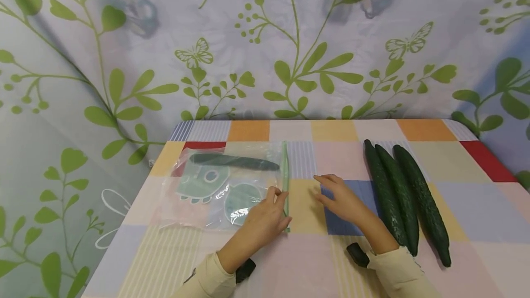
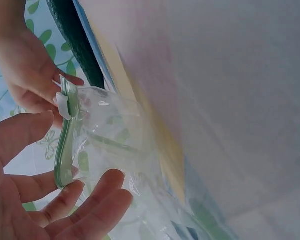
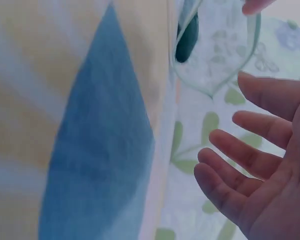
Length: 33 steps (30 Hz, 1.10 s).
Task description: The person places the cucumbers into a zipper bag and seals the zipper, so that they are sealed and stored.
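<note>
A clear zip bag (image 1: 175, 213) with a green zip strip (image 1: 285, 160) and pale green printed shapes lies on the left of the table. Inside it, along the far side, is one dark green cucumber (image 1: 236, 161). My left hand (image 1: 262, 220) holds the bag at its zip edge, fingers curled about the strip; a white slider (image 2: 63, 105) shows near the thumb in the left wrist view. Seen from the right wrist, the bag's mouth gapes with the cucumber's end (image 3: 188, 40) within. My right hand (image 1: 341, 199) hovers right of the mouth, fingers spread, holding nothing.
Three long cucumbers (image 1: 422, 203) lie side by side to the right, close by the right forearm. A patchwork-patterned cloth (image 1: 468, 210) covers the table. Behind its far edge hangs a leaf-print curtain (image 1: 232, 36). Both wrists wear black devices (image 1: 357, 255).
</note>
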{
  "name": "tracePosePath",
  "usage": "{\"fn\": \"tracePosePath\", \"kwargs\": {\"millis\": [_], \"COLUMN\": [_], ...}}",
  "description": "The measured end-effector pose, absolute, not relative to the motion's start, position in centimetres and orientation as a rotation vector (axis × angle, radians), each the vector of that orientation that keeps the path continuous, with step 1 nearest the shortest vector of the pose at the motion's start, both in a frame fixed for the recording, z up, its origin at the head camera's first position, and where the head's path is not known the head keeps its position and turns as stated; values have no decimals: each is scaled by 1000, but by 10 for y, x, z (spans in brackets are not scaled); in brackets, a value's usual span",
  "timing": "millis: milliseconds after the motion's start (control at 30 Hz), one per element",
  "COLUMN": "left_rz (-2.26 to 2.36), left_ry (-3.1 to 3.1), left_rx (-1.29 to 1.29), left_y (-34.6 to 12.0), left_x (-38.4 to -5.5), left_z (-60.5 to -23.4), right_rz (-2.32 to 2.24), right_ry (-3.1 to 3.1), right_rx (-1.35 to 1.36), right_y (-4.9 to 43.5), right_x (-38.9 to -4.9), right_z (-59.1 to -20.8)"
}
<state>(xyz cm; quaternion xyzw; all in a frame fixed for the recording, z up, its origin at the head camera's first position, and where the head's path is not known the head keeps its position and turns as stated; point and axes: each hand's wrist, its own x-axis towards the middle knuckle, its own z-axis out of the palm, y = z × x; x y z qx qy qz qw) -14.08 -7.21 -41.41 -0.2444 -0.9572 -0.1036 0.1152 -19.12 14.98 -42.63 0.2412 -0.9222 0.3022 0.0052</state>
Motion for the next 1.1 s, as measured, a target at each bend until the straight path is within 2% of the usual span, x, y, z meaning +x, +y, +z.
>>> {"fn": "tracePosePath", "kwargs": {"millis": [300,600,1100], "left_rz": [-338,-335,-341], "left_ry": [-2803,-2788,-2830], "left_rx": [-708,-721,-721], "left_y": [-72,-70,-71], "left_x": [-139,-139,-139], "left_z": [-413,-413,-413], "right_rz": [888,904,724], "right_ry": [-2853,-2846,-3050], "right_rx": [579,361,-92], "right_y": [173,194,219], "right_x": [-170,-154,-149], "right_z": [-408,-407,-409]}}
